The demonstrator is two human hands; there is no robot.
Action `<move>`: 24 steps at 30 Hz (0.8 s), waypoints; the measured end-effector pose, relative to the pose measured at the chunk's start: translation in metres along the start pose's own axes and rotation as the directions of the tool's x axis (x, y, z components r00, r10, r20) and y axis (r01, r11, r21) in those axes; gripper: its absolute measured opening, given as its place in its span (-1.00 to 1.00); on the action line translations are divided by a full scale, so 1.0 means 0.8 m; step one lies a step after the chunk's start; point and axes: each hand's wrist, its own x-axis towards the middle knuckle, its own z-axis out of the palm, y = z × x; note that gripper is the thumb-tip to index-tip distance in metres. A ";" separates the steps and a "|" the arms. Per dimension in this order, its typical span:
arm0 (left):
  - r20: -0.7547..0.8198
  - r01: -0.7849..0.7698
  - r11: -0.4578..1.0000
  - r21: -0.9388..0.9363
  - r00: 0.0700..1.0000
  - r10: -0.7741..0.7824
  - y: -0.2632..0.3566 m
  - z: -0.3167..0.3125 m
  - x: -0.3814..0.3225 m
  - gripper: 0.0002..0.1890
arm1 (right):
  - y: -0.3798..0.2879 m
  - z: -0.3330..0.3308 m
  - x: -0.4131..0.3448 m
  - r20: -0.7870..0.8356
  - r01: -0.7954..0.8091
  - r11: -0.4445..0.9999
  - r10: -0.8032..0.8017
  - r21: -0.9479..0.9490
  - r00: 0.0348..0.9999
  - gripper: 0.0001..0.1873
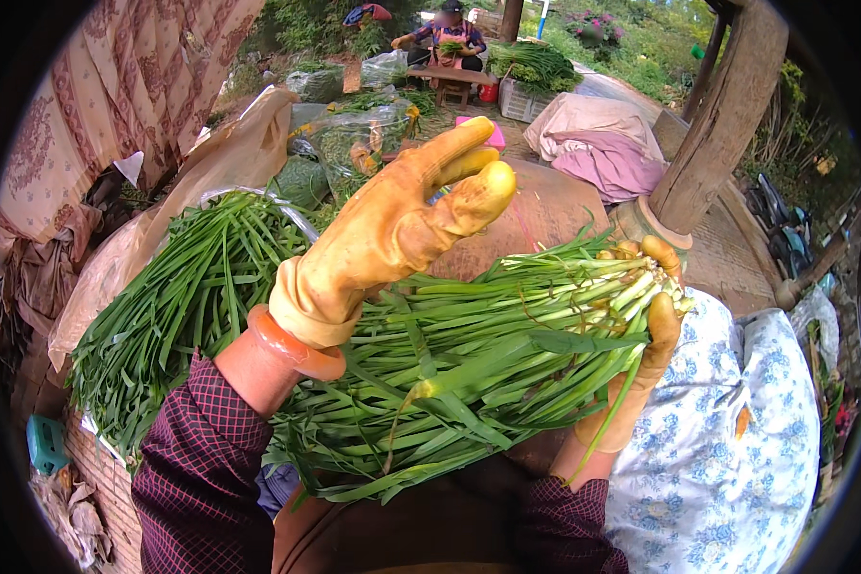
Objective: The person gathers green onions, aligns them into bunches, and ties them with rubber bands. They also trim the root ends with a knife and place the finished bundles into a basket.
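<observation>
A large bunch of Chinese chives lies across my front, its pale root ends to the right and its green leaves to the left. My right hand, in a yellow rubber glove, grips the bunch by the root end. Above the leaves my left hand is raised in a matching glove. Its thumb stands apart from the curled fingers, and nothing shows in its grasp. An orange bangle circles the left wrist. One yellowed, bent leaf lies across the top of the bunch. The bunch hides part of my lap.
More chives are heaped at left beside a plastic sheet. A flowered white cloth covers something at right. Behind stand a wooden board, a wooden post and bagged greens. A seated person handles greens farther off.
</observation>
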 end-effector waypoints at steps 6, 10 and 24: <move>0.303 0.049 0.920 0.389 0.936 -0.178 0.013 0.100 0.012 0.45 | -0.029 0.010 -0.007 -0.030 -0.042 0.998 0.041 -0.049 0.999 -0.26; 0.282 0.179 0.931 0.319 0.920 -0.274 0.010 0.128 -0.010 0.56 | -0.046 -0.001 -0.010 0.025 -0.120 0.990 0.122 -0.075 0.992 -0.28; -0.078 0.302 0.903 0.306 0.953 -0.293 -0.016 0.147 -0.057 0.30 | -0.034 -0.016 -0.003 0.317 0.187 0.900 -0.058 -0.394 0.947 0.02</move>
